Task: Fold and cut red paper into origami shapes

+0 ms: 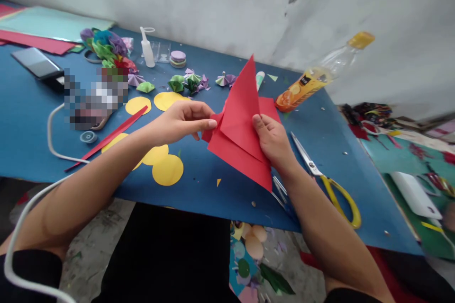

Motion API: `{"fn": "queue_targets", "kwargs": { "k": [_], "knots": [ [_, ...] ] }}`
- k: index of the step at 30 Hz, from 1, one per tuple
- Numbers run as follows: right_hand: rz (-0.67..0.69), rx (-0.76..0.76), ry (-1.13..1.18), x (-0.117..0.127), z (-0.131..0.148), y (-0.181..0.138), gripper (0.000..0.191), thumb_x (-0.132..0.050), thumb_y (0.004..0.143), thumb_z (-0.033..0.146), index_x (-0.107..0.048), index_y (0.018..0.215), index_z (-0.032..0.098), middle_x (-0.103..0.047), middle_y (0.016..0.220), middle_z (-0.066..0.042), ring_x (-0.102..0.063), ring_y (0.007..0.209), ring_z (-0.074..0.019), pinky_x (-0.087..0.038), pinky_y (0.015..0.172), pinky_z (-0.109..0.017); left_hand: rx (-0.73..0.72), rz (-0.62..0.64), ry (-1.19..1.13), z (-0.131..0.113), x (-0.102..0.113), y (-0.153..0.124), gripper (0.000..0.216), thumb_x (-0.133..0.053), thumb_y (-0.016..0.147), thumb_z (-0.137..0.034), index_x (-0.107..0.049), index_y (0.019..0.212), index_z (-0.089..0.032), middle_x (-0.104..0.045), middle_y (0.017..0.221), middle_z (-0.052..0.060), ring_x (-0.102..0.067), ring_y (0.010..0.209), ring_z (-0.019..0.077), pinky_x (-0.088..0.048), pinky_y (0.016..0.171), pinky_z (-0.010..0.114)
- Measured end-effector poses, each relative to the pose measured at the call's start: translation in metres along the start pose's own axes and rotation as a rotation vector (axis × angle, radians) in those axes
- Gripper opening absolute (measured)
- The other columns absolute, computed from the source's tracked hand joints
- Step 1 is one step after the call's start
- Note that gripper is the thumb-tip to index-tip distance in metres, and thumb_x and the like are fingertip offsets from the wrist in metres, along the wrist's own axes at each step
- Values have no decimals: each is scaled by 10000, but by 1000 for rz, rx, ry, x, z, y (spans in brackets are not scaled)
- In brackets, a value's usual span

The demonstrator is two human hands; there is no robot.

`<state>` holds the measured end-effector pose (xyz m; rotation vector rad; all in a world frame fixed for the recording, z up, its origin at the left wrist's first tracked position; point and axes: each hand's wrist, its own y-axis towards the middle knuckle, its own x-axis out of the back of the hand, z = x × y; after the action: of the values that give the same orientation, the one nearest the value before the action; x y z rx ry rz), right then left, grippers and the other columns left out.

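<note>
Folded red paper is held up over the blue table, its layers fanned apart with a point at the top. My right hand grips its right edge, thumb in front. At the left edge, my left hand pinches a small red flap between thumb and fingers. Yellow paper circles lie below and around my left hand. A long red paper strip passes behind my left forearm. Large scissors with yellow handles rest right of my right hand. Another pair of scissors is partly hidden under my right forearm.
An orange drink bottle stands at the back right. Folded paper pieces, a white squeeze bottle and a phone sit toward the back. A white cable crosses the left side. Coloured sheets are stacked back left.
</note>
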<state>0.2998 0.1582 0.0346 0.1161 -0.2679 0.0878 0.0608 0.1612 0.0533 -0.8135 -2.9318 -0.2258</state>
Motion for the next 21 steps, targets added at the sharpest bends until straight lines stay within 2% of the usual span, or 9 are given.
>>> {"fn": "queue_targets", "kwargs": {
  "k": [3,6,8,11,15,19,21],
  "knots": [
    [117,-67,-23,6,-2,5,480,-611,732,675,-546,761,200,-597,647,18,-568,566,-131,-447,500,-226,88,101,-56,-2,1,-1,162,-645,784,-305,-612,839,-156,-666,751,6,-627,664,106,-513,617,235],
    [170,-100,-172,8,-4,12,486,-577,754,674,-535,886,208,-589,656,21,-559,544,-143,-417,466,-231,172,182,-60,0,0,-2,156,-664,757,-299,-609,793,-158,-659,739,-3,-615,673,103,-492,640,238],
    [139,-39,-357,9,0,16,484,-526,799,652,-536,976,201,-597,698,1,-572,586,-164,-432,505,-257,216,231,-37,2,-2,-1,146,-672,740,-288,-612,760,-156,-644,703,-9,-604,663,105,-476,631,236],
    [53,79,-713,21,15,10,478,-490,844,579,-550,1079,167,-642,888,-81,-612,781,-223,-480,695,-345,238,240,-31,6,-6,0,117,-659,738,-267,-618,746,-158,-634,678,-12,-593,647,105,-457,597,223],
    [28,-5,-1058,68,22,-35,503,-471,839,561,-575,1108,149,-649,1055,-154,-608,960,-300,-464,845,-433,247,173,-67,7,-9,0,112,-640,755,-262,-604,729,-159,-638,697,-10,-595,650,99,-451,582,205],
    [12,-223,-1158,118,-10,-101,516,-504,775,581,-626,995,131,-662,1000,-188,-620,953,-337,-473,857,-457,305,107,-140,5,-12,0,131,-605,797,-246,-578,709,-153,-639,674,-1,-610,633,102,-484,612,220],
    [-22,-206,-1136,129,-28,-128,527,-501,778,576,-627,1019,124,-652,1022,-192,-611,971,-336,-463,881,-473,337,45,-212,5,-16,0,142,-583,820,-229,-565,702,-151,-631,629,2,-608,590,102,-502,615,235]
  ]
}}
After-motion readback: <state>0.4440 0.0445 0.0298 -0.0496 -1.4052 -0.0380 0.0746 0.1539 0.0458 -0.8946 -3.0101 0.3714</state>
